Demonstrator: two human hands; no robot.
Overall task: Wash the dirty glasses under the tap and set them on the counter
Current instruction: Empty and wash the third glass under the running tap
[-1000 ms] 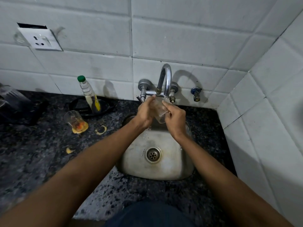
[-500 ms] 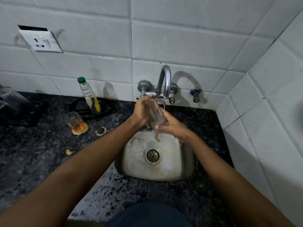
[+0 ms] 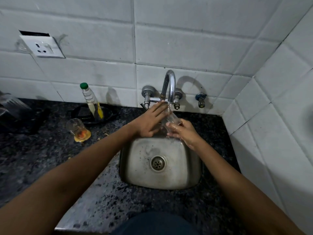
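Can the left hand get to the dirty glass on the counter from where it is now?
Probably yes, once free: the dirty glass stands in the open left of the sink, nothing between. But the left hand is on the glass under the tap.

- The wall tiles (image 3: 169, 44) are plain white with thin dark grout lines.
- The counter (image 3: 42, 158) is black stone speckled with grey and white flecks.
- The sink (image 3: 160, 180) is dull silver steel, mottled with darker stains around its drain.
- The tap (image 3: 170, 85) is shiny chrome.
- The bottle (image 3: 91, 102) is clear with a green cap, pale yellow liquid and a yellow label.
- The dirty glass (image 3: 77, 128) is clear, with orange-yellow residue at its base.
- The glass (image 3: 171, 118) under the water looks colourless, though the blur makes it hard to tell.
- The socket plate (image 3: 42, 46) is white with dark holes.
- The small valve (image 3: 200, 97) has a blue collar.
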